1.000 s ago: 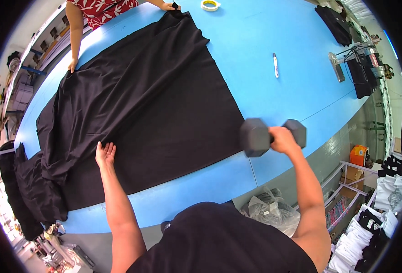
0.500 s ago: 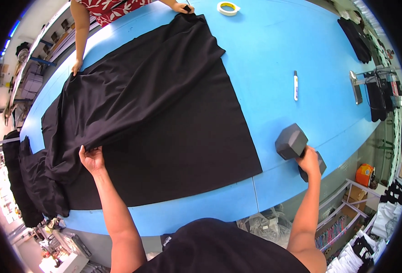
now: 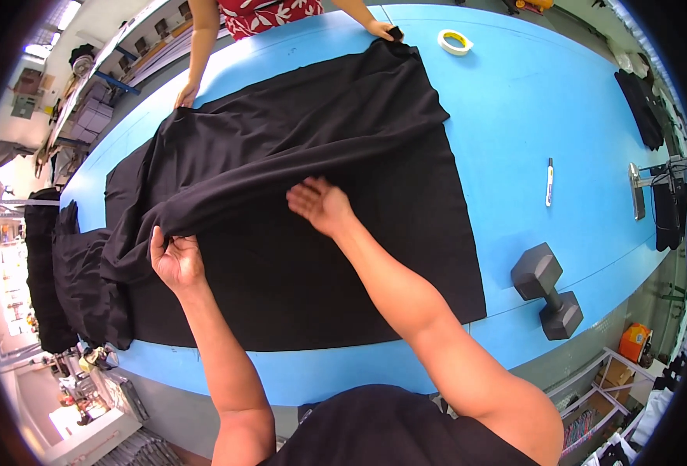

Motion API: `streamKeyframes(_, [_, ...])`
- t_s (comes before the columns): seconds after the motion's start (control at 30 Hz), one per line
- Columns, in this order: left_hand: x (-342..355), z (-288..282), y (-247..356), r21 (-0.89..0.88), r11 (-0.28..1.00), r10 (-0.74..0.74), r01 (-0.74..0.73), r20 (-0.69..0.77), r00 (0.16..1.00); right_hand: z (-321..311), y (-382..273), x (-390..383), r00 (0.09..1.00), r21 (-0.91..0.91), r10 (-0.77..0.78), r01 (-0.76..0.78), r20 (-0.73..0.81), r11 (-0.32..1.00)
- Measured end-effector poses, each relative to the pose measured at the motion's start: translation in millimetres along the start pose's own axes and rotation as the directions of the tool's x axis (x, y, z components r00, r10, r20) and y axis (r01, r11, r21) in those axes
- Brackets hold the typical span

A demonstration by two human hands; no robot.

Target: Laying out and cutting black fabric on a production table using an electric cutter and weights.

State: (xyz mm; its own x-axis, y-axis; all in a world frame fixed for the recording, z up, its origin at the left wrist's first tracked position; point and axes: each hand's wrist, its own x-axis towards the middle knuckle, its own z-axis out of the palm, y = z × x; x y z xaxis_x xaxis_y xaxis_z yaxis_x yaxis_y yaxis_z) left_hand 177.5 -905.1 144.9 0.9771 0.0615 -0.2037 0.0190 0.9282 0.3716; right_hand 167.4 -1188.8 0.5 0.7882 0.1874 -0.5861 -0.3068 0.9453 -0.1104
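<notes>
A wide sheet of black fabric covers the left part of the blue table, with an upper layer folded back in loose wrinkles. My left hand is closed on the edge of that folded layer, near its left end. Over the middle of the cloth, just below the fold, my right hand is open and holds nothing, its fingers slightly blurred. A dark grey hex dumbbell lies on the table beyond the fabric's right edge, away from both hands.
Across the table, a person's hands hold the fabric's far edge. A tape roll and a marker pen lie on the right side. Bunched black cloth hangs at the left end. A metal rack stands lower right.
My right hand has let go of the dumbbell and moved left over the fabric. My left hand keeps its hold on the folded edge. The whole view has shifted a little.
</notes>
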Motion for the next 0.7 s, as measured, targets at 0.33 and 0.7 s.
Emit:
streamKeyframes(0.33, [-36,9,62,-0.046,0.99,-0.103,0.131,0.389,0.916,70,-122,-37,0.831,0.2,-0.51,0.474,0.219,0.858])
streamKeyframes(0.7, [-161,-84,94,0.261,0.952,-0.132,0.163,-0.131,0.982,-4,-27,-272,0.498,-0.463,-0.867,0.769,0.003,0.44])
